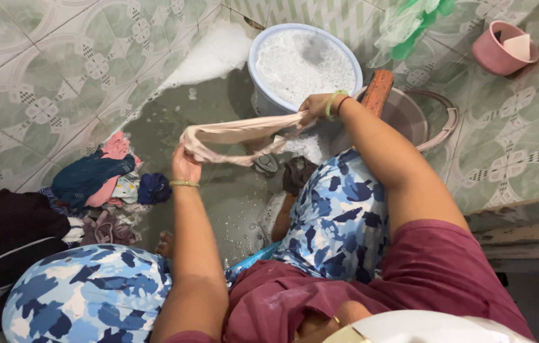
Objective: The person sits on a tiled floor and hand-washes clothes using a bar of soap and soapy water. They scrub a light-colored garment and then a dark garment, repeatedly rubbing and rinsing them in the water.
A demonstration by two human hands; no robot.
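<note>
Pale beige cloth, wet and limp, is stretched between the two hands just in front of the blue-rimmed basin of suds. The left hand is closed on one bunched end of the beige garment; the right hand, nearer the basin, is closed on the other end, so the hands are apart with the fabric sagging between them over the wet tiled floor.

Judged from its droop and folds, the garment is thin, soft and without any stiffness; soaked, it is probably heavier than it looks and slick with soap. A pinch at an edge would likely slip or let it stretch, so gathered handfuls at each end, as now, seem the surest hold, and it looks sturdy enough to be pulled or twisted.

To the right of the basin a brown scrub brush rests on the rim of a grey tub. Well to the left of the basin lies a heap of coloured clothes. A pink scoop sits far to the right of the basin.
</note>
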